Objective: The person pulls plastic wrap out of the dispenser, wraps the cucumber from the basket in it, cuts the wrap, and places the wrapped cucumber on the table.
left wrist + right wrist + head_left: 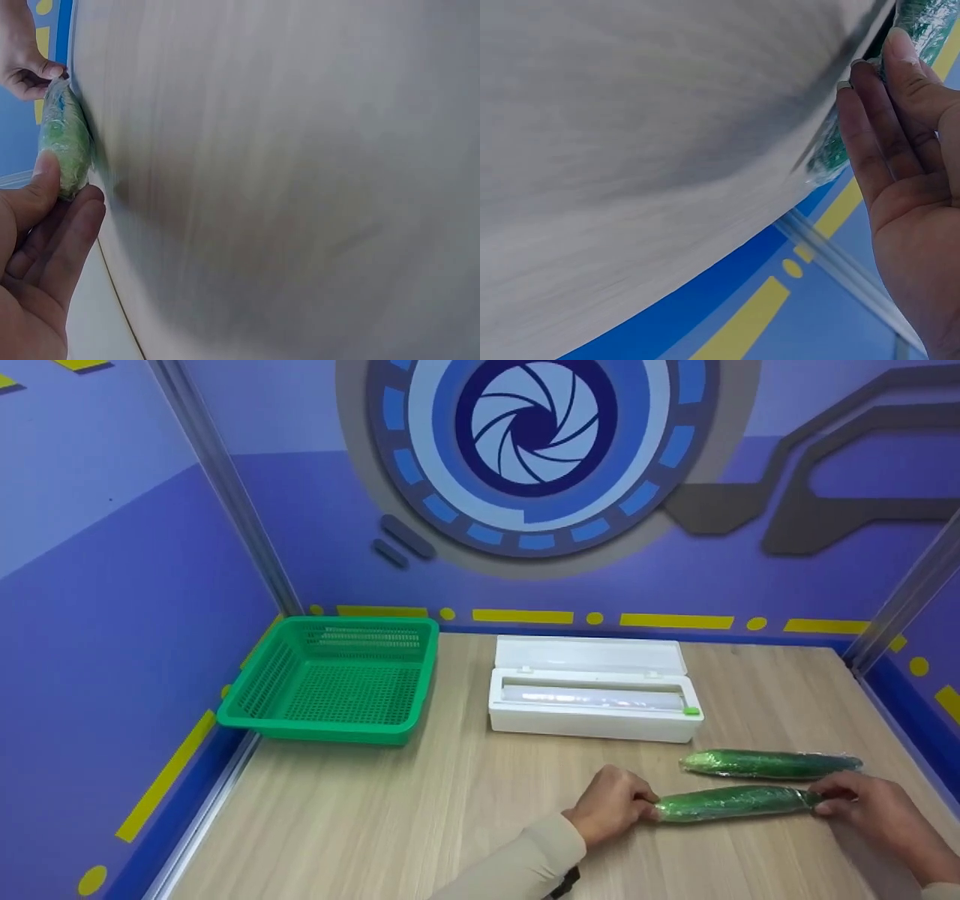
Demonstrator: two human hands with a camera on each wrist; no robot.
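A cucumber in clear plastic wrap (739, 803) lies crosswise at the table's right front, between both hands. My left hand (613, 805) pinches its paler left end; the left wrist view shows thumb and fingers on either side of that cucumber end (67, 146). At the dark right end, my right hand (874, 808) pinches the tip with the wrap around it. Just behind it, roughly parallel, lies a second wrapped cucumber (772, 763), untouched in the head view.
A white cling film box (592, 724) stands at the back middle, lid raised, a film roll (592, 697) inside and a green piece at its right corner. Back left is a green plastic basket (330, 729). Blue printed walls (300, 525) enclose the wooden table.
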